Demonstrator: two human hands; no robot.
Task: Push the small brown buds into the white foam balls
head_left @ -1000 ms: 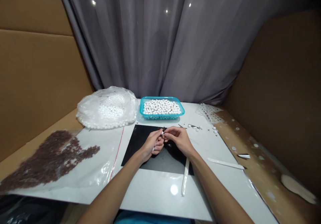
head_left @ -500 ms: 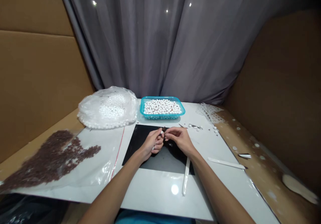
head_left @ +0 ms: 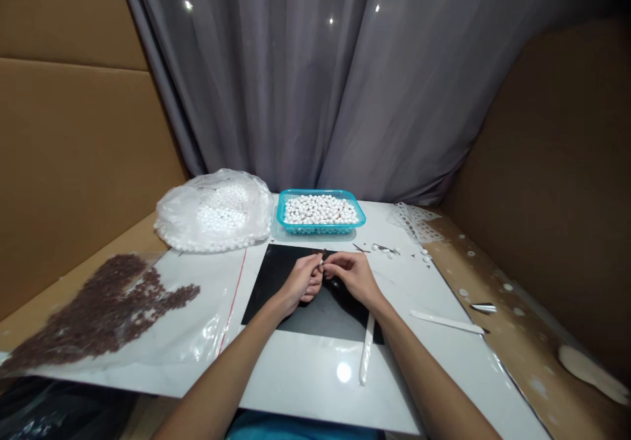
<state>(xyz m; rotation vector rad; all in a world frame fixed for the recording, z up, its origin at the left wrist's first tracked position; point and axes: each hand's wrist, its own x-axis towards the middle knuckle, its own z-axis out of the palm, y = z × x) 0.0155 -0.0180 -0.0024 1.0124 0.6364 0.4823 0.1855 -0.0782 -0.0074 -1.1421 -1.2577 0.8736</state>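
Over the black mat, both my hands meet fingertip to fingertip. My left hand is closed, with a small white bead at its thumb and forefinger and the other fingers curled in. My right hand pinches at the same spot; anything between its fingertips is too small to make out. Just beyond the fingertips, small dark brown bits lie at the mat's far edge, partly hidden. A turquoise basket full of white beads stands behind the hands.
On the left sit a clear bag of white beads and a flat bag of brown pieces. A white stick lies by my right forearm, with a white pen-like tool further right. Loose beads and white netting lie beyond.
The fingertips have shifted slightly around the bead, and my left fingers look more tightly curled. The whole view has moved a little; the other things stay put.
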